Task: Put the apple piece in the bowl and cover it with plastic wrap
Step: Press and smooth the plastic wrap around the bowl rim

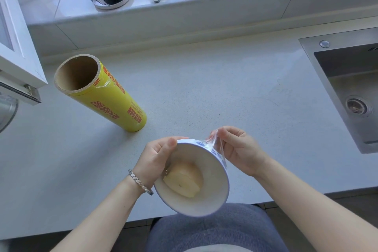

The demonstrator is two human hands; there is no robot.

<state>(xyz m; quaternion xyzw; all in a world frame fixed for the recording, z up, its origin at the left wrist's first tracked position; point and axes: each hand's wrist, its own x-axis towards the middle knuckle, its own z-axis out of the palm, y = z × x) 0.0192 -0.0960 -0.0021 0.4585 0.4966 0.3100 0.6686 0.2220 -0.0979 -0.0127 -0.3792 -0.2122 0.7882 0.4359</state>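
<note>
Right-hand fingers [219,136] pinch a bunched flap of clear plastic wrap [212,143] against the far-right rim of the white round bowl with blue marks [204,206], which is tilted toward the person near the counter's front edge. The left hand [157,157] clamps the opposite rim, thumb on top. The pale peeled apple piece [184,180] lies inside. The loose wrap probably needs smoothing down the bowl's outside next.

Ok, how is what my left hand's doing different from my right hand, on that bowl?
The left hand grips the bowl at its rim, thumb on the edge, tilting it toward the camera; the right hand pinches the plastic wrap and pulls it against the bowl's outer wall. The left wrist wears a bracelet; the right is bare. Both are closed, holding something, with the apple piece inside the bowl.
</note>
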